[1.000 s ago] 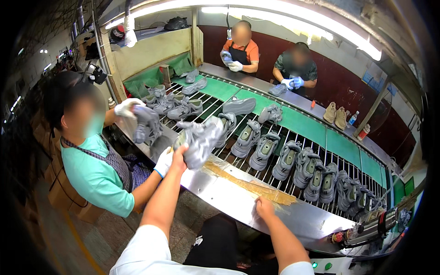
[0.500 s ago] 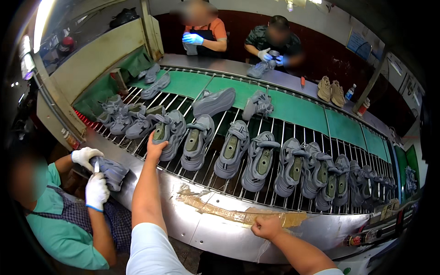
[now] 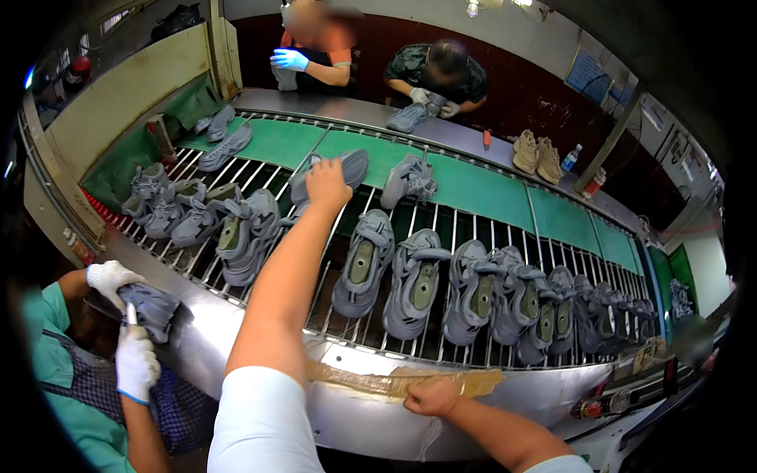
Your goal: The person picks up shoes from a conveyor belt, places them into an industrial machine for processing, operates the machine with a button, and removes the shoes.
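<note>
My left hand (image 3: pixel 327 181) reaches across the metal rack, fingers bent over a grey sneaker (image 3: pixel 355 167) that lies tipped with its sole showing. It grips the near part of that shoe, and my fingers hide some of it. Beyond my left forearm, part of the rack is covered from sight. A grey sneaker with a green insole (image 3: pixel 363 262) stands just right of that forearm. My right hand (image 3: pixel 432 396) is closed in a fist at the brown tape (image 3: pixel 359 380) on the near metal edge. Thin threads hang below this fist; whether it holds anything is hidden.
Several grey sneakers (image 3: pixel 467 296) line the rack rightward. Green sheeting (image 3: pixel 493 189) runs behind them. At left, a gloved co-worker's hand (image 3: pixel 138 363) holds a blade-like tool at a shoe (image 3: pixel 148 311). Two more people sit beyond; tan shoes (image 3: pixel 538 156) and a bottle (image 3: pixel 571 158) stand on the far ledge.
My left hand has left the upright sneaker at the near edge and moved farther away and right, onto the tipped sneaker. My right fist stays by the tape. The whole view has shifted slightly.
</note>
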`<state>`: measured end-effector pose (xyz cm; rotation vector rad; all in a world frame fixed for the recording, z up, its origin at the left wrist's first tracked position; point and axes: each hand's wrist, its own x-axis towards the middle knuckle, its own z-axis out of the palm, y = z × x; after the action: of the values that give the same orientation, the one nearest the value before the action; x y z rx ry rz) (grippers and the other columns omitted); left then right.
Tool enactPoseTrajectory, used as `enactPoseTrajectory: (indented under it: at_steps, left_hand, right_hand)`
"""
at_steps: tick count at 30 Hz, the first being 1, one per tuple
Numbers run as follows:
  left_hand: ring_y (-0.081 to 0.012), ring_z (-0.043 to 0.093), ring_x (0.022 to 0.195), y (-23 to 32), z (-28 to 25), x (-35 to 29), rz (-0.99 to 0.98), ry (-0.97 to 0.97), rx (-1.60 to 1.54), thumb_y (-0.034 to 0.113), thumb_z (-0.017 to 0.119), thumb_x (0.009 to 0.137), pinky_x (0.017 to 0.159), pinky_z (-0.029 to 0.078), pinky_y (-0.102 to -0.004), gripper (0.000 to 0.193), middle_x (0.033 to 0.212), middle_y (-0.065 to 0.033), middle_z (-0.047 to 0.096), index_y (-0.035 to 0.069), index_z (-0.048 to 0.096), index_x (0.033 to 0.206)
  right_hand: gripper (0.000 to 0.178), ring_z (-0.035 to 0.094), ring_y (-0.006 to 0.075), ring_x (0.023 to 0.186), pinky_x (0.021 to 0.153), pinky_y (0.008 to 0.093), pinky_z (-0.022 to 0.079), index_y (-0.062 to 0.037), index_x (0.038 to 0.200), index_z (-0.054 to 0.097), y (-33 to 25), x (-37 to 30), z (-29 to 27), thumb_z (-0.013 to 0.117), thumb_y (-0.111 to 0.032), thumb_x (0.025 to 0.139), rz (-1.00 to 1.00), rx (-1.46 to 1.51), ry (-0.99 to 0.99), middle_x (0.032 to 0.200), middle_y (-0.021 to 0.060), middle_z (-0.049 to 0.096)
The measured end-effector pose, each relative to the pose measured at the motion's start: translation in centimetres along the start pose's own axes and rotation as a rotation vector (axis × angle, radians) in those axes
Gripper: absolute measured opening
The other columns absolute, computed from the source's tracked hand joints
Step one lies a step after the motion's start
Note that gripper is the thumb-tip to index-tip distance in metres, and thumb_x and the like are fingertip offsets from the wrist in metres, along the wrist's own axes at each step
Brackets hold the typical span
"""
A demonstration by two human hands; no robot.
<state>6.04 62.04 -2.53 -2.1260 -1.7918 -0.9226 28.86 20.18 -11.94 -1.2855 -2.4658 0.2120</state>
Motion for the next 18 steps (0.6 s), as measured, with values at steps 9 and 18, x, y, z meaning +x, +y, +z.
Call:
enactPoseTrajectory:
  at_steps: [9,18]
  left_hand:
    - [-0.0307,0.031,0.135,-0.1,13.5,1.4,-0.171,-0.23,0.475,0.022,0.054,0.087,0.113,0.015,-0.0507,0.062,0.143,-0.0115,0.037,0.02,0.03,0.144]
    - [-0.0241,0.041,0.116,-2.6,18.0,1.3,0.088,-0.101,0.76,0.021,0.044,0.091,0.096,0.029,-0.0378,0.055,0.126,-0.0072,0.047,0.007,0.031,0.142]
  right_hand:
    - [0.022,0.055,0.0208,0.044,0.042,0.0331,0.044,-0.0166,0.064,0.049,0.2,0.6,-1.0,0.065,-0.026,0.075,0.017,0.142,-0.007,0.048,0.0015,0.049]
    - [0.022,0.054,0.0219,0.043,0.042,0.0341,0.044,-0.0142,0.065,0.048,0.0,1.1,-1.0,0.064,-0.024,0.076,0.048,0.12,-0.051,0.048,0.002,0.05]
